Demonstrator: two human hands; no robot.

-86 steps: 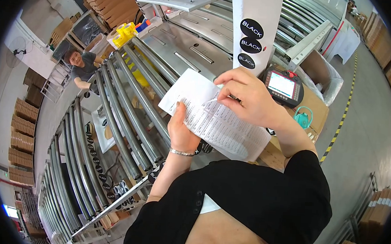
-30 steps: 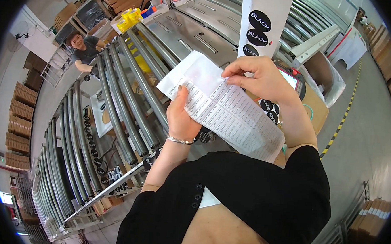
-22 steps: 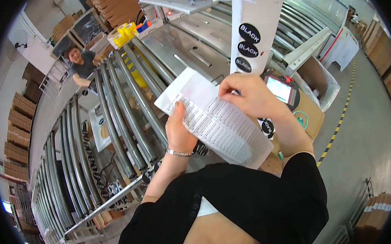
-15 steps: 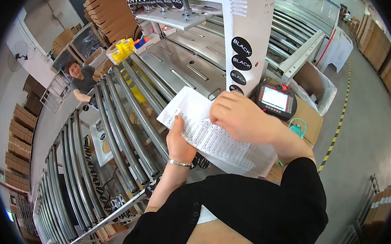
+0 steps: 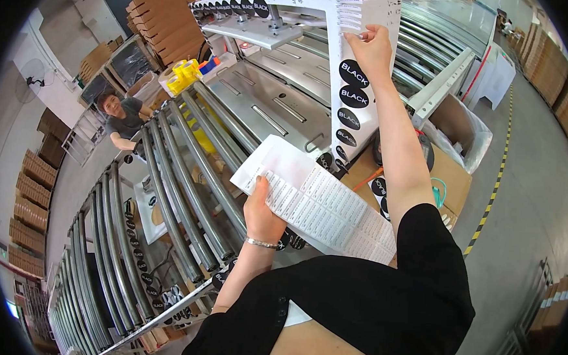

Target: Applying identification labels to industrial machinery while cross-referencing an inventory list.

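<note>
My left hand [image 5: 263, 212] grips a white sheet of printed labels [image 5: 334, 206] by its left edge, thumb on top. The sheet's lower right end reaches my black top. My right hand [image 5: 373, 53] is raised to the white machine post [image 5: 334, 63], finger and thumb pinched at a small white label, partly hidden by the fingers. Just above are several narrow white labels [image 5: 350, 13] stuck in a column. Round black stickers [image 5: 352, 96] run down the post below that hand. Behind my right forearm, a dark handheld device [image 5: 424, 150] is mostly hidden.
Steel roller conveyors [image 5: 174, 171] curve along the left, with a metal bed [image 5: 263, 91] beyond. A co-worker [image 5: 123, 119] stands at the far left rollers. Yellow tape rolls [image 5: 185, 72] sit by the bed. An open carton with a plastic liner [image 5: 459, 133] stands at right.
My right hand has left the label sheet and moved up to the labels on the post. The left hand keeps its hold on the sheet, whose printed rows are now uncovered.
</note>
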